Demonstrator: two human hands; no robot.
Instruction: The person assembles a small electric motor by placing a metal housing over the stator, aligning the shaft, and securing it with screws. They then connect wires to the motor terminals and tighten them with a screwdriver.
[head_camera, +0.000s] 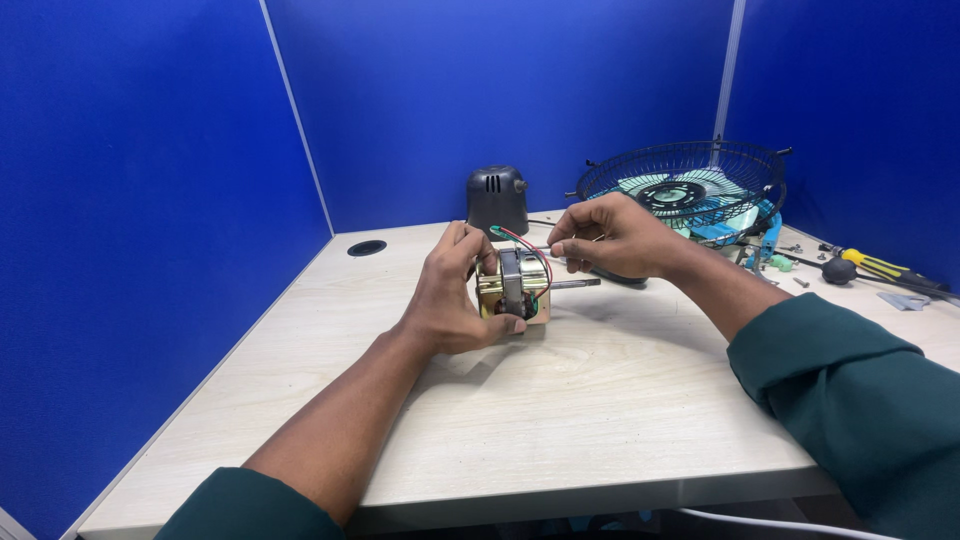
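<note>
desk (600, 400): pale wood, grommet hole (367, 247) far left | on it: fan motor (513, 285), dark motor cover (497, 200), fan guard (683, 190), yellow screwdriver (880, 267), loose screws (800, 281)

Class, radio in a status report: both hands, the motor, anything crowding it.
Left hand grips fan motor on desk. Right hand pinches its wires. Motor cover and fan guard behind, apart.
</note>
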